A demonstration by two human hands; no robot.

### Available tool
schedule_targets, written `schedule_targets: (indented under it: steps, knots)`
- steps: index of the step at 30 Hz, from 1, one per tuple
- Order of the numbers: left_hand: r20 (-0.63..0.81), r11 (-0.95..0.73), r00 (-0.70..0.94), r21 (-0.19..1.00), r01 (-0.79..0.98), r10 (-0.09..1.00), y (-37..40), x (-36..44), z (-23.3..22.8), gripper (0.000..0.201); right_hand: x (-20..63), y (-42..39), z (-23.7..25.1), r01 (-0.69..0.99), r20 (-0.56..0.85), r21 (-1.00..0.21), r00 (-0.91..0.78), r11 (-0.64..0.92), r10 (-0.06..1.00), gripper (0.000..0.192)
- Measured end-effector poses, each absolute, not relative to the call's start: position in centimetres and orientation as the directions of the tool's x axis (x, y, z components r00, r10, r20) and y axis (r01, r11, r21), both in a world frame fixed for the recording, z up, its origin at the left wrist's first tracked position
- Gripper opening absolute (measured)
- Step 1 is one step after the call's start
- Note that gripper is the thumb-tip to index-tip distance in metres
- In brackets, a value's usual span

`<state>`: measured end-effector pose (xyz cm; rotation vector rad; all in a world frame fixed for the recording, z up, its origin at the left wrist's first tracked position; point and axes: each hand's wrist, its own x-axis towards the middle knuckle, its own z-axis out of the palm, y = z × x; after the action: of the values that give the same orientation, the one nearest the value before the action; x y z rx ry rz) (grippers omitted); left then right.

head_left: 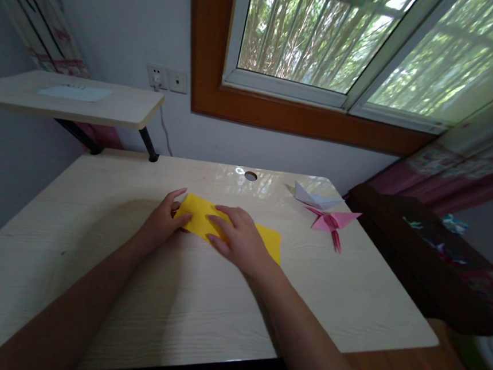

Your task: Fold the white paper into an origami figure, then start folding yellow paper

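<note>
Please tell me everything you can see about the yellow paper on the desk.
The yellow paper is a thin, plain sheet, apparently folded into a long strip. It lies flat on the pale wooden desk, slanted from upper left to lower right. The left hand touches its left end with thumb and fingertips; the right hand presses flat on its middle, hiding part of it. Its right end is uncovered.

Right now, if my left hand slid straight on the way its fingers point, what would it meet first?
The left hand points right across the folded yellow paper sheet it already touches; next probably the right hand.
</note>
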<state>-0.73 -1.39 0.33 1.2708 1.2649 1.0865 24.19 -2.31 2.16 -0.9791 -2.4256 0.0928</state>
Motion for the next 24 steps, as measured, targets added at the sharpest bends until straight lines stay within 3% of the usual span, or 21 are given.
schedule_targets:
  steps: [4, 10, 13, 16, 18, 20, 22, 24]
  knots:
    - [-0.105, 0.108, 0.084, 0.994, -0.025, 0.991, -1.3, -0.7, 0.0, 0.073, 22.6, -3.1, 1.9, 0.642, 0.381, -0.164, -0.659, 0.749, 0.648, 0.055]
    - [-0.115, 0.151, 0.154, 0.957, -0.249, 0.981, -1.6, -0.2, 0.4, 0.048, 23.2, -2.3, 1.1, 0.687, 0.481, -0.188, -0.558, 0.701, 0.676, 0.034]
    - [-0.05, 0.086, 0.112, 0.937, -0.339, 0.992, -1.7, -0.4, 0.9, 0.044, 24.2, -2.1, 1.4, 0.71, 0.568, -0.275, -0.423, 0.648, 0.706, 0.031]
    - [0.059, -0.064, -0.025, 0.922, -0.382, 0.998, -1.4, -0.8, 1.3, 0.042, 25.1, -2.3, 2.1, 0.646, 0.614, -0.477, -0.24, 0.596, 0.752, 0.029]
    - [0.094, -0.121, -0.089, 0.914, -0.388, 0.992, -1.2, -1.0, 1.3, 0.041, 25.4, -2.4, 2.6, 0.53, 0.595, -0.672, -0.031, 0.518, 0.803, 0.019]
    - [0.098, -0.13, -0.101, 0.913, -0.386, 0.99, -1.1, -1.1, 1.3, 0.039, 25.4, -2.2, 3.2, 0.259, 0.477, -0.867, 0.19, 0.425, 0.858, 0.017]
    - [0.093, -0.114, -0.074, 0.919, -0.377, 0.993, -1.2, -1.0, 1.2, 0.037, 25.4, -1.9, 3.7, -0.112, 0.325, -0.922, 0.298, 0.371, 0.898, 0.02]
    - [0.085, -0.09, -0.03, 0.925, -0.37, 0.996, -1.3, -0.9, 1.1, 0.036, 25.4, -1.5, 4.2, -0.37, 0.206, -0.876, 0.293, 0.309, 0.934, 0.025]
